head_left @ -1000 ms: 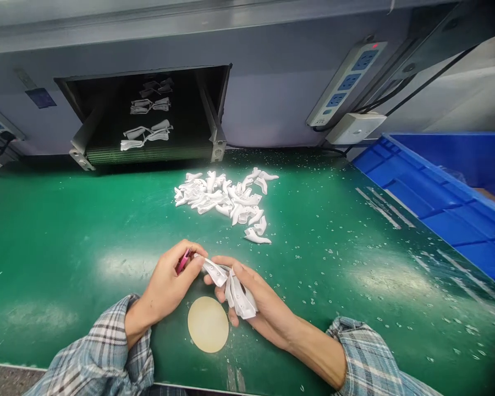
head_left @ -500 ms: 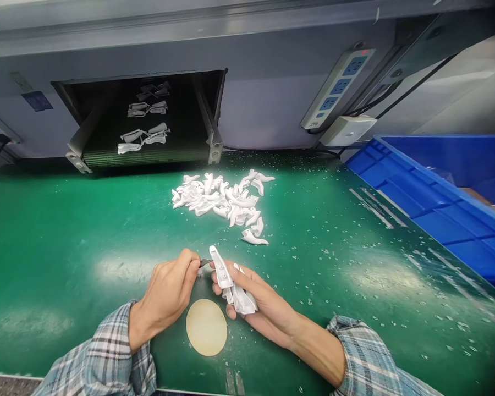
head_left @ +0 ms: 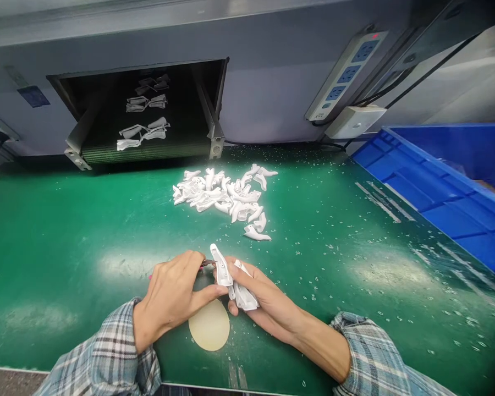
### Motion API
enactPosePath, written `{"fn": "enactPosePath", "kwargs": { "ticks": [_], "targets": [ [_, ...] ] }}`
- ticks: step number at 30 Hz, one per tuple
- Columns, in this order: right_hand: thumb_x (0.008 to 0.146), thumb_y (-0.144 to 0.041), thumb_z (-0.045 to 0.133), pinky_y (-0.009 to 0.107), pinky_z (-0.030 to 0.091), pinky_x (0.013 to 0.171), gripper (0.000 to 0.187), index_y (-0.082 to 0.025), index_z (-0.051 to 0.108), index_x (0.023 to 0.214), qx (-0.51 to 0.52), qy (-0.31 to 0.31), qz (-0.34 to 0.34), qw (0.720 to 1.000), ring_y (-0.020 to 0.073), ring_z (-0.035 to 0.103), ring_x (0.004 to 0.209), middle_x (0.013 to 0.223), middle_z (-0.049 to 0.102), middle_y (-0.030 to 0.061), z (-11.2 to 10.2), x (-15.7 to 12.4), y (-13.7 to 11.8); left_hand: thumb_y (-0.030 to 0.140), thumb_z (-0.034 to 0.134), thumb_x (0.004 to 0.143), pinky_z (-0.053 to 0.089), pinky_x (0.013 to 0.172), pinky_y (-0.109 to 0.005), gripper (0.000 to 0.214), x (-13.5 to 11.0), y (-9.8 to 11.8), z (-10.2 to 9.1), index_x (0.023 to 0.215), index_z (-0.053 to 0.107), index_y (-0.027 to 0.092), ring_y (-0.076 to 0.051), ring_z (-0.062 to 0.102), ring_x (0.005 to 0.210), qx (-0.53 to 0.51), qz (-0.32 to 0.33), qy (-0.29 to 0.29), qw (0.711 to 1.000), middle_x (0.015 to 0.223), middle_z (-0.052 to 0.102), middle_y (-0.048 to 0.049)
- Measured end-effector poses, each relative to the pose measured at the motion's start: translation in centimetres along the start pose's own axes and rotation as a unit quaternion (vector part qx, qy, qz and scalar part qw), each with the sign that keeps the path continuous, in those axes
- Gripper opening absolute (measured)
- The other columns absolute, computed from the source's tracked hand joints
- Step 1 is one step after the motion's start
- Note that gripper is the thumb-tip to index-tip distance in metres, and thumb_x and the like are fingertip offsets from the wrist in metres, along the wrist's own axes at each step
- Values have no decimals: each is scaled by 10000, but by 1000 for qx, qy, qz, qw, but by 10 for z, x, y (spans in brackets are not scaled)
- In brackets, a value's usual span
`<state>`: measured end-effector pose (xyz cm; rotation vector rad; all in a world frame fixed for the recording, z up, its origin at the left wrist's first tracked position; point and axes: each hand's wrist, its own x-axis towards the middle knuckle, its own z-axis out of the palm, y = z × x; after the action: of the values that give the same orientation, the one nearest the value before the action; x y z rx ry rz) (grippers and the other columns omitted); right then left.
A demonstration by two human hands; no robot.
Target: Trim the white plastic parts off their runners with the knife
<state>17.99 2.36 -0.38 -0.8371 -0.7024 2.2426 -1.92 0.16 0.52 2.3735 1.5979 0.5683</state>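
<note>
My left hand [head_left: 169,297] grips a small trimming knife [head_left: 207,263], with its pink handle mostly hidden behind my fingers. The dark blade tip reaches the edge of a white moulded plastic part [head_left: 221,267], and my left thumb presses against that part. My right hand [head_left: 264,308] holds the part upright, along with more white plastic [head_left: 244,297] bunched in the palm. Below both hands lies a round beige pad [head_left: 209,327], partly covered by my left thumb and wrist. A loose pile of similar white plastic parts [head_left: 218,195] sits farther ahead on the green mat.
The green mat-covered bench [head_left: 334,264] is strewn with small clear plastic trimmings. At the back, a dark conveyor belt [head_left: 148,121] carries white parts through an opening. A blue crate [head_left: 437,187] stands at the right, below a wall power strip [head_left: 344,77] and white junction box [head_left: 355,122].
My left hand has moved right and closer to the white part, its thumb now reaching across to it. The knife blade has come up against the part's edge. My right hand has barely moved.
</note>
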Motion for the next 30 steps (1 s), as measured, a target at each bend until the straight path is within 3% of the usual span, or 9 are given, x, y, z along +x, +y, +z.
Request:
{"fn": "enactPosePath", "kwargs": {
  "ticks": [6, 13, 17, 21, 25, 27, 30],
  "targets": [
    [872, -430, 772, 196, 574, 516, 324, -156, 702, 1029, -25, -1, -6, 1000, 102, 544, 654, 834, 614, 24, 1, -4, -4, 649, 425, 990, 325, 544, -289, 469, -2, 3, -2, 897, 550, 206, -195, 644, 680, 14, 19, 8, 1000, 787, 671, -20],
    [851, -426, 791, 190, 563, 526, 338, -154, 727, 1042, -41, -27, -6, 999, 104, 591, 626, 790, 638, 27, -1, -6, -5, 571, 528, 980, 231, 510, -264, 417, 1, 2, -13, 781, 572, 207, -120, 493, 533, -101, -1, -85, 991, 672, 619, 19],
    [855, -419, 788, 216, 583, 540, 330, -162, 718, 1049, -44, -20, -13, 999, 105, 579, 629, 819, 640, 24, -2, -4, -6, 515, 507, 1001, 230, 503, -258, 477, 1, -1, -13, 652, 538, 191, -100, 377, 499, -200, -13, -114, 973, 560, 490, 39],
    [869, -383, 771, 245, 611, 574, 302, -169, 688, 1065, -12, -15, -26, 999, 168, 648, 797, 885, 667, 54, 1, -2, -7, 555, 505, 978, 311, 512, -230, 479, 2, -4, -16, 683, 578, 184, -106, 408, 525, -307, -56, -45, 949, 572, 504, 32],
    [844, -320, 762, 270, 625, 559, 294, -162, 667, 1074, 68, -47, -15, 996, 244, 688, 965, 1066, 677, 103, 4, -2, -5, 501, 529, 972, 386, 547, -218, 390, 7, -10, -21, 750, 601, 189, -119, 485, 573, -259, -127, 59, 956, 641, 567, 23],
    [863, -337, 748, 282, 631, 562, 307, -171, 653, 1102, 94, -63, -11, 994, 255, 692, 993, 1045, 682, 95, 3, -2, -2, 459, 546, 973, 419, 577, -218, 310, 13, -15, -20, 833, 635, 197, -127, 537, 611, -215, -146, 63, 964, 706, 614, 19],
    [856, -377, 779, 275, 628, 561, 288, -174, 634, 1001, 87, -78, 9, 993, 254, 698, 991, 923, 680, 60, 0, -3, 3, 419, 543, 984, 472, 647, -243, 237, 31, -25, -14, 1058, 671, 234, -159, 635, 692, -133, -124, 16, 983, 836, 704, 1]
  ]
}}
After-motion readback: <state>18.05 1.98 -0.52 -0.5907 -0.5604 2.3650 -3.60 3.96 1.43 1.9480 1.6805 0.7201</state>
